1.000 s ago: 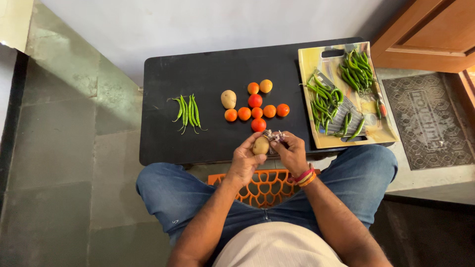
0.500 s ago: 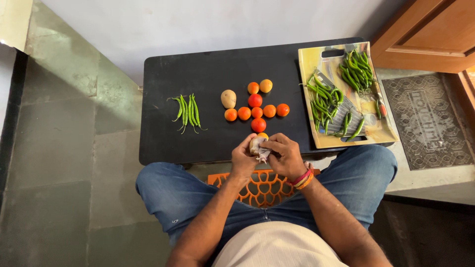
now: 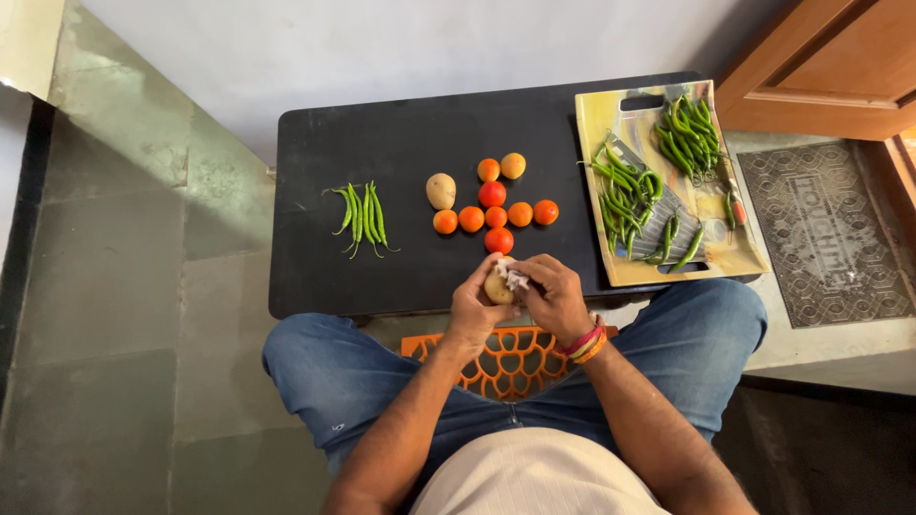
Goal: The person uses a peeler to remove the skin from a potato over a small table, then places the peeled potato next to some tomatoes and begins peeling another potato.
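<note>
Left hand (image 3: 474,307) grips a potato (image 3: 497,287) at the table's (image 3: 401,143) near edge; right hand (image 3: 556,298) pinches a small whitish thing (image 3: 516,278) against it, can't tell what. One more potato (image 3: 440,191) sits untouched mid-table beside the tomatoes (image 3: 493,216).

I'm seeing chillies (image 3: 361,219) lying left on the table (image 3: 401,143), tomatoes (image 3: 494,216) clustering mid-table beside a potato (image 3: 440,191), the cutting board (image 3: 596,124) sitting right.

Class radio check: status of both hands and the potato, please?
Left hand cups potato. Right hand presses a small pale scrap on it. Tomatoes lie just beyond; nothing in the way.
</note>
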